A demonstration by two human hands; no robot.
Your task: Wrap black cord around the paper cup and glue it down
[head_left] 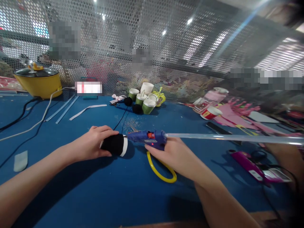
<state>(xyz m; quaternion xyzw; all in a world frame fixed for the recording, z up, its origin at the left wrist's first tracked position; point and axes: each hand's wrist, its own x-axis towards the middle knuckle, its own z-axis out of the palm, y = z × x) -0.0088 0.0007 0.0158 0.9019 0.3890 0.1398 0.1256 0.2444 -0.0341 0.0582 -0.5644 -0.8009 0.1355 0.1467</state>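
My left hand [97,141] is closed around a small cup wrapped in black [112,145], which lies on its side with its white rim turned right. My right hand [173,155] grips a blue hot glue gun [146,137]. The gun's nozzle points left and is right at the cup's rim; whether it touches I cannot tell. A long clear glue stick [225,137] runs from the gun's back toward the right edge. Beneath the gun and my right hand lie scissors with a yellow handle [163,179], partly hidden.
A yellow electric pot [39,84] stands back left, with cables crossing the blue table [71,196]. White and green cups [148,104] and black yarn balls [137,109] sit at the back. On the right are a purple power strip [249,164], pink material [228,114] and another person's arm [285,155].
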